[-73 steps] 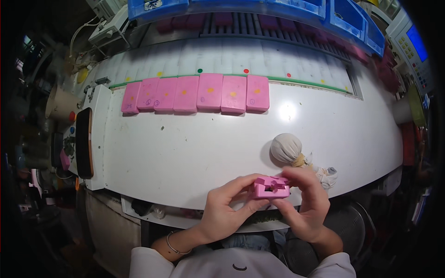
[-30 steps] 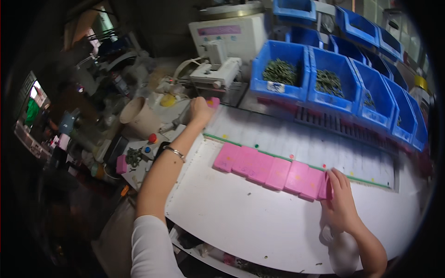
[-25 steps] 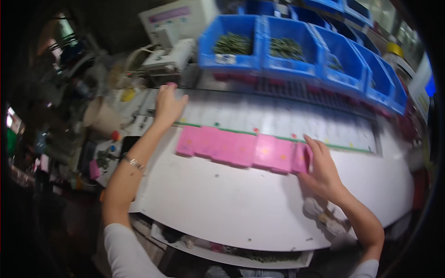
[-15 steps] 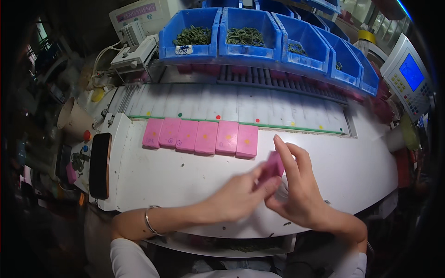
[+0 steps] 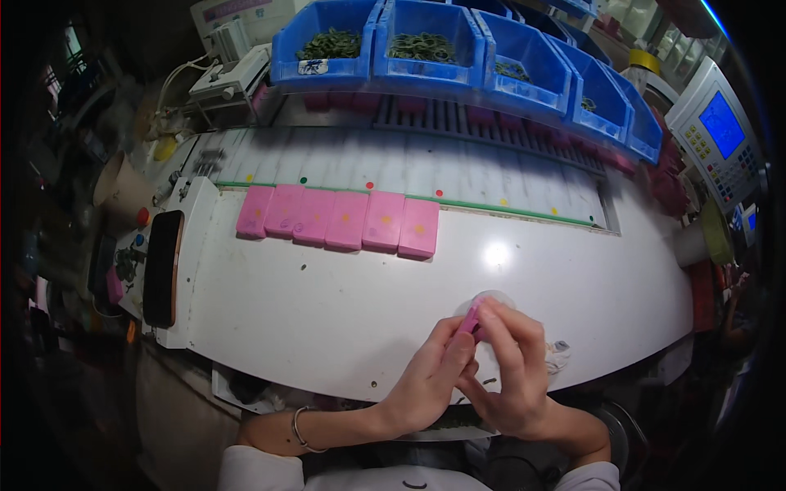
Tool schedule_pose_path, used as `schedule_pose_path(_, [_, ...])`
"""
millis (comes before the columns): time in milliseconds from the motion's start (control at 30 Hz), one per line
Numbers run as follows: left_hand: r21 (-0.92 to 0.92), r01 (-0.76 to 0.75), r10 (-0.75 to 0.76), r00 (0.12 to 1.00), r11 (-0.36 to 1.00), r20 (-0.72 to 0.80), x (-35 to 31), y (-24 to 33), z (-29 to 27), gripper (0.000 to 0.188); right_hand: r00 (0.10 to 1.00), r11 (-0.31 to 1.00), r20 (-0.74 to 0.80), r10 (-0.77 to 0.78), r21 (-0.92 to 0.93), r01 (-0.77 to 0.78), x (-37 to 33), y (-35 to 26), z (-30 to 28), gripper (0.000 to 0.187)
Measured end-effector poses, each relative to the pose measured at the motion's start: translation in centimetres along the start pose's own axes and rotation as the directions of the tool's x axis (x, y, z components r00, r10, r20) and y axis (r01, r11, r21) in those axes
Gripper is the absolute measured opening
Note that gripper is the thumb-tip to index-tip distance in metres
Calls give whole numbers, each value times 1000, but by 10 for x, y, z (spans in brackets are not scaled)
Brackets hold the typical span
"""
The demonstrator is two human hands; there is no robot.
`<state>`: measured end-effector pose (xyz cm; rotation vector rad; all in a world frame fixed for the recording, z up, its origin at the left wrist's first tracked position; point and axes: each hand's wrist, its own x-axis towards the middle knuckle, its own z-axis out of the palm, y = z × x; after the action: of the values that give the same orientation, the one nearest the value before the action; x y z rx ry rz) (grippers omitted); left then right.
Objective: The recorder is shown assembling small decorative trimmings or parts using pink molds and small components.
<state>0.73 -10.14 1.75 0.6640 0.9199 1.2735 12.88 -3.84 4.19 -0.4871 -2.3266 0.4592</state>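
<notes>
My left hand [image 5: 430, 372] grips a small pink block [image 5: 472, 317] between thumb and fingers, tilted on edge above the near part of the white table. My right hand [image 5: 517, 372] bends over it from the other side. Its fingertips are pressed together at the block's upper end. Fingers cover most of the block. Just behind the hands a pale round thing [image 5: 494, 295] shows partly, and a white crumpled thing [image 5: 557, 357] lies beside my right hand. Farther off, to the left, several pink blocks [image 5: 382, 222] with yellow marks stand side by side in a row.
Blue bins [image 5: 427, 74] with green pieces hang over a white slatted panel [image 5: 393, 164] with coloured dots. A phone [image 5: 164, 268] lies at the left edge. A beige cup [image 5: 123, 196] stands beyond it. At the right is a keypad device [image 5: 720, 135] with a blue screen.
Both hands have come closer to me with the pink block, and my right fingers have closed in onto it. The view has shifted, uncovering the white crumpled thing.
</notes>
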Motion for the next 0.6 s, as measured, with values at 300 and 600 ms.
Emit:
schedule_pose_path(300, [980, -161, 502, 861, 118, 82, 21, 14, -31, 45, 981, 990, 178, 80, 99, -99, 8, 34, -24, 66])
schedule_pose_path(600, [982, 64, 376, 926, -179, 9, 43, 30, -21, 52, 870, 838, -228, 437, -250, -486, -35, 208, -83, 29])
